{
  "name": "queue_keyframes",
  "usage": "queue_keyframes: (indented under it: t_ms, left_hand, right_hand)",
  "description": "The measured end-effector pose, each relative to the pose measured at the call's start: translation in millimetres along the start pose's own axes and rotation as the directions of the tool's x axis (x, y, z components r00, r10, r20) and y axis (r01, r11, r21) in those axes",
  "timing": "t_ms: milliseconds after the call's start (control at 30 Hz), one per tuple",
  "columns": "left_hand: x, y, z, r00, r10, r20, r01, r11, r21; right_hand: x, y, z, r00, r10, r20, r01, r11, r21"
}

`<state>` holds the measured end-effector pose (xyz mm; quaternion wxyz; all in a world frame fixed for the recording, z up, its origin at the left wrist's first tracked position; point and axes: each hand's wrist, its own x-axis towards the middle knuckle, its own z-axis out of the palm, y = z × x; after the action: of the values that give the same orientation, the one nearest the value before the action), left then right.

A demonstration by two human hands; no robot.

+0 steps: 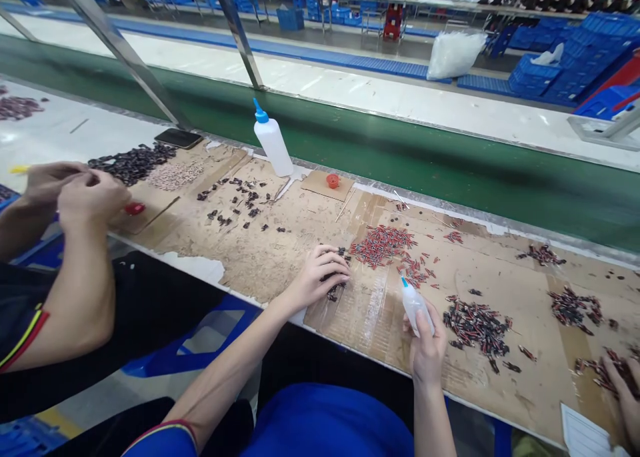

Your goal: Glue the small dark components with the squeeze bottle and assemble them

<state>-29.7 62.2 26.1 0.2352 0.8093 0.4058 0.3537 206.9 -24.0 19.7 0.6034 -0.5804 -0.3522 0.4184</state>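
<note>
My right hand (429, 343) grips a small translucent squeeze bottle (416, 308) with a blue nozzle, which points up and away from me. My left hand (325, 273) rests on the cardboard with its fingers stretched and slightly apart, over a few small black parts (333, 291). Whether a fingertip pinches one of them is hidden. Just beyond, between the two hands, lies a heap of small red-and-metal pieces (383, 245), with looser ones near the bottle's tip. Right of my right hand is a pile of black-and-red assembled pieces (477, 327).
A large white bottle (273, 143) with a blue nozzle stands at the back edge, near a red cap (333, 181). A co-worker's hands (83, 190) are at the left, another person's hand (623, 383) at the far right. A green conveyor belt (400, 170) runs behind the cardboard-covered table.
</note>
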Motion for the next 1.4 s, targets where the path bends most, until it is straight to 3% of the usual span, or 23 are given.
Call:
queue_keyframes:
  t_ms: [267, 500, 600, 733, 933, 1200, 1400]
  left_hand:
    - [-11, 27, 28.1, 1.0, -0.019, -0.014, 0.021, 0.994, 0.109]
    - [-16, 35, 41.4, 0.996, 0.034, -0.083, -0.019, 0.985, 0.173]
    - [-18, 43, 46.7, 0.994, -0.013, -0.111, 0.028, 0.991, 0.13]
    - [-25, 53, 58.5, 0.98, -0.097, -0.176, 0.125, 0.98, 0.157]
    - [-32, 58, 65.3, 0.942, -0.139, -0.305, 0.229, 0.932, 0.281]
    - [-40, 59, 59.6, 0.954, -0.147, -0.262, 0.211, 0.949, 0.236]
    - [-42, 55, 63.0, 0.938, -0.096, -0.333, 0.181, 0.955, 0.235]
  right_hand:
    - [3, -6, -3, 0.997, 0.033, -0.076, -0.008, 0.951, 0.31]
    - [2, -9, -4, 0.992, 0.069, -0.11, -0.023, 0.926, 0.377]
    - [1, -10, -2, 0.981, 0.078, -0.179, -0.005, 0.925, 0.38]
    - [2, -12, 1, 0.963, 0.065, -0.262, 0.025, 0.945, 0.326]
    - [0, -5, 6, 0.961, 0.071, -0.269, -0.034, 0.99, 0.14]
    - [-1, -6, 20, 0.979, -0.004, -0.206, -0.018, 0.995, -0.102]
    - [-3, -5, 24, 0.988, -0.022, -0.15, -0.006, 0.983, -0.185]
